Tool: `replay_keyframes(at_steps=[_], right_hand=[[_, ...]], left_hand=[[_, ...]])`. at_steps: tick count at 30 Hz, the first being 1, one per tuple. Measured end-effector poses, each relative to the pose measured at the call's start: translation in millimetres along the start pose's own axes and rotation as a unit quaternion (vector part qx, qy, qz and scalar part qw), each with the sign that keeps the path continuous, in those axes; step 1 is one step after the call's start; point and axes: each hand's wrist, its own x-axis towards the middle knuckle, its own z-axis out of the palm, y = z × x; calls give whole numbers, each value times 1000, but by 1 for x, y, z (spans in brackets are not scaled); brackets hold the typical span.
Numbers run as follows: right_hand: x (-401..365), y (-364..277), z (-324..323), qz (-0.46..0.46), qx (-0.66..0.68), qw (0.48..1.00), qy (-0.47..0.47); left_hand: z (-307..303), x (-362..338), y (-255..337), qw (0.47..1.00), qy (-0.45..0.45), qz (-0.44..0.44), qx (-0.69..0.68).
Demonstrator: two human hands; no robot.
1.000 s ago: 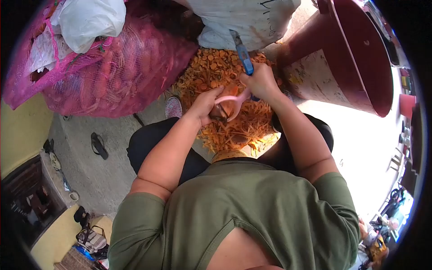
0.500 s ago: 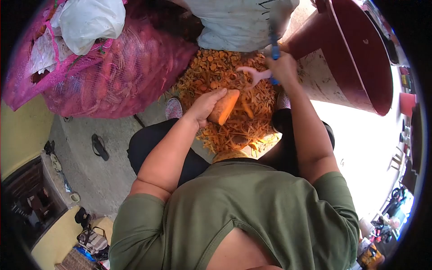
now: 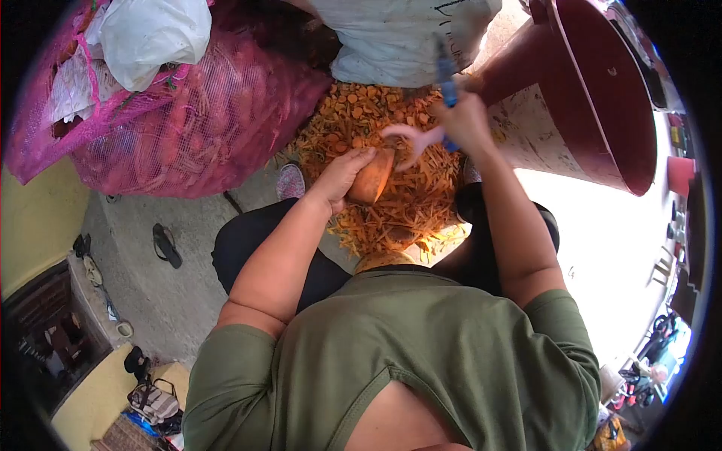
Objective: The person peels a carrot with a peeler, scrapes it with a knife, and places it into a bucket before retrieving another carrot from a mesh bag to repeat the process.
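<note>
My left hand (image 3: 342,179) is wrapped round a thick carrot (image 3: 371,179), partly peeled to bright orange and partly in its dull skin. My right hand (image 3: 465,120) grips a pink Y-shaped peeler (image 3: 418,140), its forked head pointing left right beside the carrot. A slim tool with a blue handle (image 3: 449,92) sticks up from the same fist, its upper end blurred. Below both hands spreads a heap of orange peelings (image 3: 410,214), with round carrot slices (image 3: 350,98) towards its far side.
A pink mesh sack full of carrots (image 3: 203,128) stands at the left, a white plastic bag (image 3: 154,41) on top. Beyond the peelings is a large white sack (image 3: 398,45). A tall dark red bucket (image 3: 609,90) leans at the right. A sandal (image 3: 167,246) lies on the concrete floor.
My right hand has moved a little to the left with the peeler, bringing its head up to the carrot. The carrot has turned slightly in my left hand, showing less of its cleaned face.
</note>
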Motion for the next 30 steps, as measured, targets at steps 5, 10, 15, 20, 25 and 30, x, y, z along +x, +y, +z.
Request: replay_keyframes(at_steps=[5, 10, 15, 20, 25, 30], right_hand=[[-35, -27, 15, -54, -11, 994, -98], [15, 5, -11, 42, -45, 997, 38], [-39, -32, 19, -75, -72, 989, -102], [11, 12, 3, -16, -53, 998, 26], [-40, -31, 16, -49, 46, 996, -52], [-1, 2, 11, -67, 9, 996, 61]], left_hand=[[2, -2, -1, 999, 0, -27, -22], [-5, 5, -4, 999, -2, -27, -29], [-9, 10, -8, 998, -39, -46, -36], [-7, 11, -11, 999, -12, -26, -34], [2, -1, -1, 994, 9, -47, -97], [-4, 5, -6, 994, -36, -61, -88]])
